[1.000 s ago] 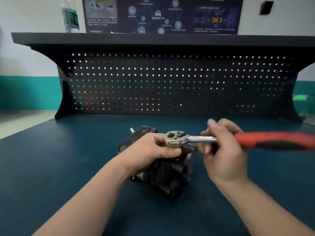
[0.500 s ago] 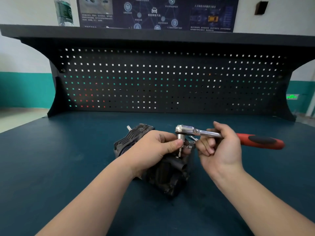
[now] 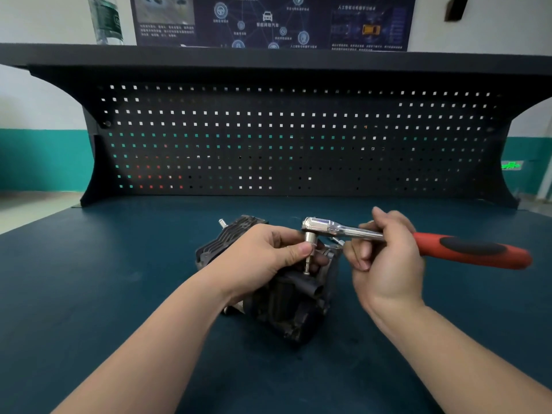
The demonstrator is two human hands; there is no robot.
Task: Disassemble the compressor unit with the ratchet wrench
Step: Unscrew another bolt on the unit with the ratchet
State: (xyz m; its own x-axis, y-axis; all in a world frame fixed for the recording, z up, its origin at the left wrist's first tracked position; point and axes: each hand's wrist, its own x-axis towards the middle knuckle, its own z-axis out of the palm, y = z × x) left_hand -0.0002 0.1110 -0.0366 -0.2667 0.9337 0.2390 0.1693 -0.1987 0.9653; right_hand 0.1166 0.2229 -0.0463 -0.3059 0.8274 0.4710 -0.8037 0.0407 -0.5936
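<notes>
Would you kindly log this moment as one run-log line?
left hand: pinches socket bit | right hand: holds ratchet wrench by shank | compressor unit: on workbench | bit tip at housing

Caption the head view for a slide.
Left hand steadies the socket of the ratchet over the compressor; right hand holds the shaft.
</notes>
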